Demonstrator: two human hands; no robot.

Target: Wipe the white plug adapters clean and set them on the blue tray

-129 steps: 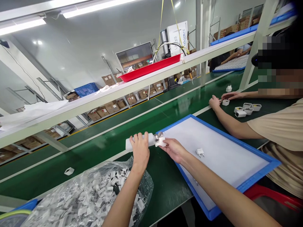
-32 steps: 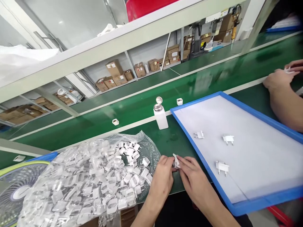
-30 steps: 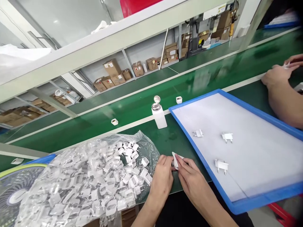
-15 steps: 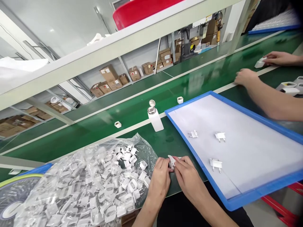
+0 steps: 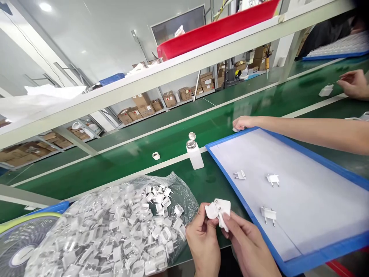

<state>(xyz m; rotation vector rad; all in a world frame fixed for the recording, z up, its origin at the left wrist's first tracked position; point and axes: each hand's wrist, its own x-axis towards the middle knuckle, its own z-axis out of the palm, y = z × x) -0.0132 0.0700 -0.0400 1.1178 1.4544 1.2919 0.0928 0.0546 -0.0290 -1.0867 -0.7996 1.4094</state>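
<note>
In front of my body, my left hand [image 5: 204, 238] pinches a white plug housing [image 5: 212, 211] with metal pins. My right hand [image 5: 245, 240] is closed on a thin white piece that looks like a wiping cloth [image 5: 225, 220], pressed against the plug. Fingers and cloth hide part of the plug. Left of my hands, a clear plastic bag [image 5: 184, 184] holds a heap of white plug housings [image 5: 161, 234]. On the right lies a blue-rimmed tray [image 5: 245, 200] with a white lining, bearing three white plugs [image 5: 268, 214].
A white pump bottle [image 5: 196, 157] with a raised metal lid stands behind the bag. One small white housing [image 5: 156, 156] sits on the green belt [image 5: 129, 154]. A co-worker's hand [image 5: 243, 122] reaches past the tray's far corner. A fan [image 5: 23, 246] stands at lower left.
My hands have come up slightly, and the plug's pins now show beside the cloth. A co-worker's arm has stretched left across the tray's far edge to the housing on the belt.
</note>
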